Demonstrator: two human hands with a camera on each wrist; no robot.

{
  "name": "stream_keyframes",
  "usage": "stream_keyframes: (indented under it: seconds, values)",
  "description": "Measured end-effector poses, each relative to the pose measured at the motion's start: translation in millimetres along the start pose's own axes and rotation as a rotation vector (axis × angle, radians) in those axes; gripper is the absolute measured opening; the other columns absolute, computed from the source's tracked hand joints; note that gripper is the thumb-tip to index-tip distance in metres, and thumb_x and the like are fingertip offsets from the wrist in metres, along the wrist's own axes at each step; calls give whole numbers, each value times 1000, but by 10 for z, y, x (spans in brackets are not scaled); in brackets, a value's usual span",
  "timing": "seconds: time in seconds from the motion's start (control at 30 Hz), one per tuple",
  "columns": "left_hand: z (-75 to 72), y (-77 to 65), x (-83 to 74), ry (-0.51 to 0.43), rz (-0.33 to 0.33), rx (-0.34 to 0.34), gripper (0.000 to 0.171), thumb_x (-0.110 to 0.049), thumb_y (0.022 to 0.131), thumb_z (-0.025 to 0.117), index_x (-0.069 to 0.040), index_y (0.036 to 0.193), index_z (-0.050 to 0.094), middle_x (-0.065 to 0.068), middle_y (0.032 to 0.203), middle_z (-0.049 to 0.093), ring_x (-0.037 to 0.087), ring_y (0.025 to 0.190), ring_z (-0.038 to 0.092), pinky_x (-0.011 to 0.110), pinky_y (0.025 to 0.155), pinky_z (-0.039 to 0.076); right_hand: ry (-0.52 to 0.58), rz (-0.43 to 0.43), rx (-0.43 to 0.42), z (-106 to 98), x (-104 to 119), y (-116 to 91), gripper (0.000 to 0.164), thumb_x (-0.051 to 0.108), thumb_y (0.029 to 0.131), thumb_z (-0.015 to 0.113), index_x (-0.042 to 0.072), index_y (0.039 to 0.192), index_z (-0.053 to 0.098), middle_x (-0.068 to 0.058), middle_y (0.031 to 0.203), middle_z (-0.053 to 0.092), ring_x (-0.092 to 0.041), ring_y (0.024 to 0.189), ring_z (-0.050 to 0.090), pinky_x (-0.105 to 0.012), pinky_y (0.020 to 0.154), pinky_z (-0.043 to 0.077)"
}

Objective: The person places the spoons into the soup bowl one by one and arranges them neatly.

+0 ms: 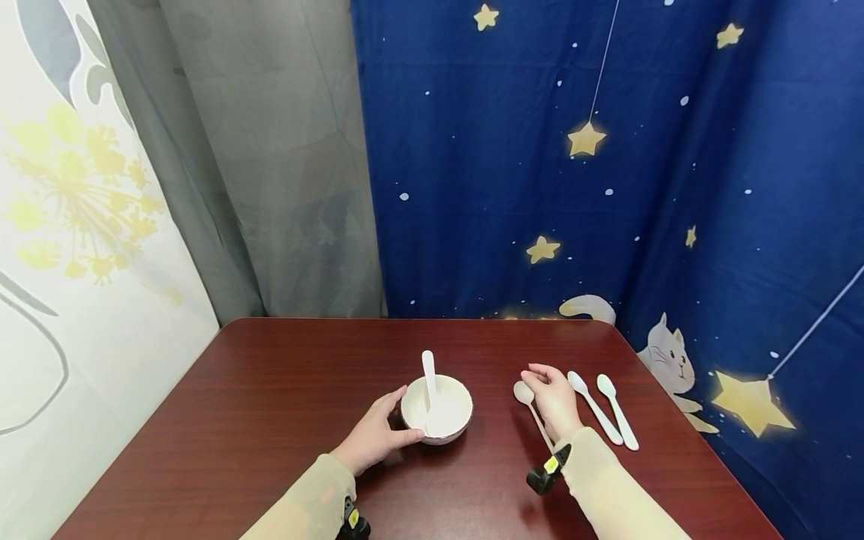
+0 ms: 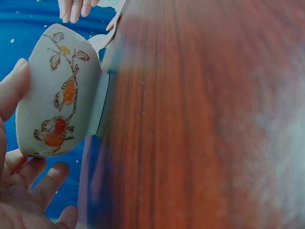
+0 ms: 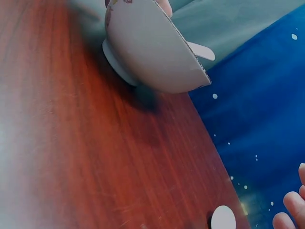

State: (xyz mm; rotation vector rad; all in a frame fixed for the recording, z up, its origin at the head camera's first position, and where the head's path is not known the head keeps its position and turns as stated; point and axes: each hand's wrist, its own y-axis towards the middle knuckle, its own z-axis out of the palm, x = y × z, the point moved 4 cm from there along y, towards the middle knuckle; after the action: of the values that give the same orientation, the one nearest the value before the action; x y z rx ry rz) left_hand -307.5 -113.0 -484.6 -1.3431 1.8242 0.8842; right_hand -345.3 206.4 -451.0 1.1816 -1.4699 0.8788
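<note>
A white bowl (image 1: 455, 409) stands upright on the table, with orange fruit and leaves painted on its outside (image 2: 66, 90). My left hand (image 1: 379, 436) holds it from the left, thumb and fingers spread around its side at the rim. Inside the bowl leans a white spoon (image 1: 428, 371), its handle sticking up past the far rim. To the right, my right hand (image 1: 556, 401) hovers beside another pale spoon (image 1: 523, 392) lying on the table. Its fingers are loosely bent with nothing between them. The wrist partly covers that spoon's handle.
Two more white spoons, a nearer one (image 1: 594, 409) and an outer one (image 1: 618, 412), lie side by side right of my right hand. The dark red wooden table (image 1: 304, 375) ends at a grey curtain (image 1: 283, 187) and a blue star curtain (image 1: 486, 187).
</note>
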Motion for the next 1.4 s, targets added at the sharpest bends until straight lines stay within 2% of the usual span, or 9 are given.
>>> stream_keyframes:
  seconds: [0.2,0.53,0.8,0.93,1.17,1.4]
  values:
    - [5,-2,-2,-2,6,6,96,-42,74,82,-3,148,35,21,145,38,32,129,40,51,103,35,-23,4,-48,-126,-96,-128,37,18,93,64,0,125,59,-18,116,62,-23,106,54,-30,85,43]
    - [7,11,0,-9,17,5,97,-42,73,83,-1,148,34,21,144,39,31,127,42,50,103,35,-53,19,-94,-221,-317,-275,38,15,90,67,-4,122,60,-19,116,61,-23,105,54,-20,79,42]
    - [8,15,8,0,16,6,98,-43,73,82,-2,148,34,21,144,39,31,126,43,50,102,36,-180,8,-137,-225,-438,-406,34,17,90,67,-4,116,62,-20,108,63,-30,99,58,-29,76,45]
    - [3,22,-2,0,15,7,98,-44,73,82,-2,148,35,21,144,39,31,125,44,50,102,36,-237,6,-151,-223,-455,-443,36,20,89,68,-4,116,63,-21,109,64,-32,100,59,-36,79,47]
    - [0,22,-13,-9,18,6,97,-43,73,82,-1,147,35,21,144,39,31,124,45,50,102,36,-424,-26,-195,-237,-470,-489,36,26,85,71,1,111,69,-16,105,66,-37,105,55,-52,86,36]
    - [6,17,-4,-3,24,2,98,-43,73,82,-1,147,35,21,143,40,31,125,44,50,102,36,-458,7,-194,-196,-502,-519,35,28,88,69,6,114,70,-17,113,61,-43,111,41,-60,90,24]
